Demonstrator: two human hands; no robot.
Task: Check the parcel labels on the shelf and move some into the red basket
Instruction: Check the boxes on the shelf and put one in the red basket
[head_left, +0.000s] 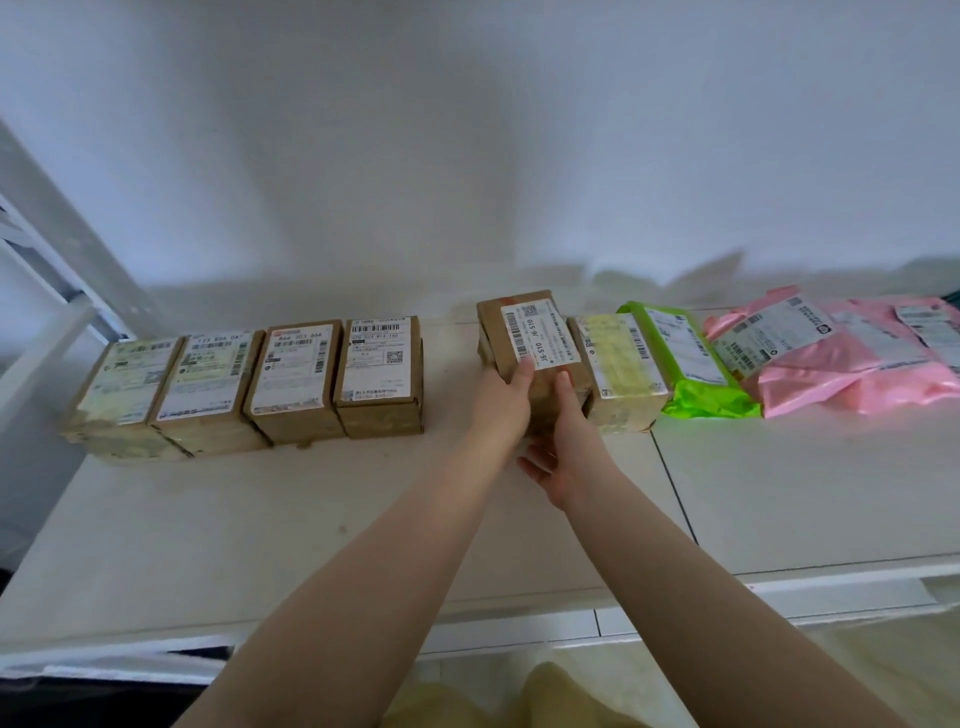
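Note:
A brown cardboard parcel (519, 332) with a white label is tilted up off the white shelf (311, 519), label facing me. My left hand (501, 400) grips its near left side, thumb on the label's corner. My right hand (563, 441) holds its near right edge from below. A row of several brown boxes (249, 384) sits to the left. To the right lie another brown box (621, 374), a green mailer (691, 364) and pink mailers (841, 353). No red basket is in view.
A white wall rises behind the shelf. A white shelf post (62, 260) slants at the left. A seam (670, 478) splits the shelf board right of my hands. The shelf's front edge (519, 623) runs below my forearms.

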